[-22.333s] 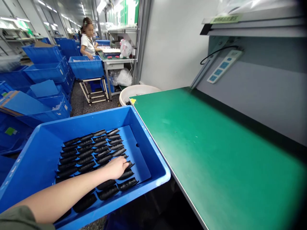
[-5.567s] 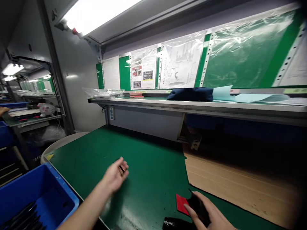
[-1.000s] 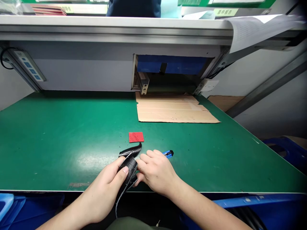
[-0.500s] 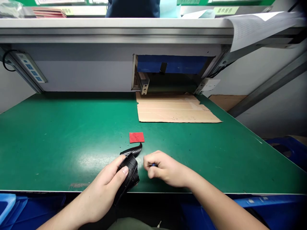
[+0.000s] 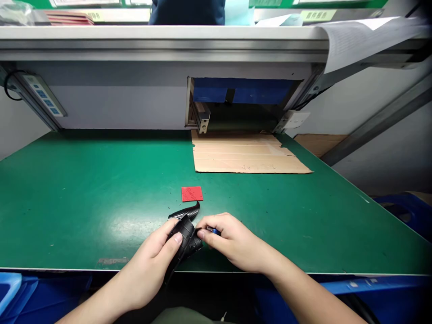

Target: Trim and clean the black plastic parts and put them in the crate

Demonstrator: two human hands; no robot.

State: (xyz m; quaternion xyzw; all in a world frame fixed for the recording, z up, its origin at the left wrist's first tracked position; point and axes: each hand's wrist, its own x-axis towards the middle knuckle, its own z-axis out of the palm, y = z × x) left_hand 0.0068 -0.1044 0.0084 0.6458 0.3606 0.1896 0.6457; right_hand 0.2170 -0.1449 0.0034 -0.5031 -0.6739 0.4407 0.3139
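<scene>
My left hand (image 5: 148,265) is closed around a black ribbed plastic part (image 5: 184,236) at the near edge of the green bench (image 5: 84,198). My right hand (image 5: 232,240) is closed on a small blue-handled knife (image 5: 213,231), and its tip touches the part's right end. A second black ribbed part (image 5: 187,211) lies on the bench just beyond the hands. Behind it sits a small red square card (image 5: 192,194).
A cardboard sheet (image 5: 246,155) lies at the back of the bench under an opening in the rear panel. A power strip (image 5: 40,94) hangs at the back left. Blue crates (image 5: 401,209) stand to the right and below the bench edge. A shelf (image 5: 168,40) runs overhead.
My right hand took the blue knife off the bench, drew back, then moved left again until the knife meets the part held in my left hand.
</scene>
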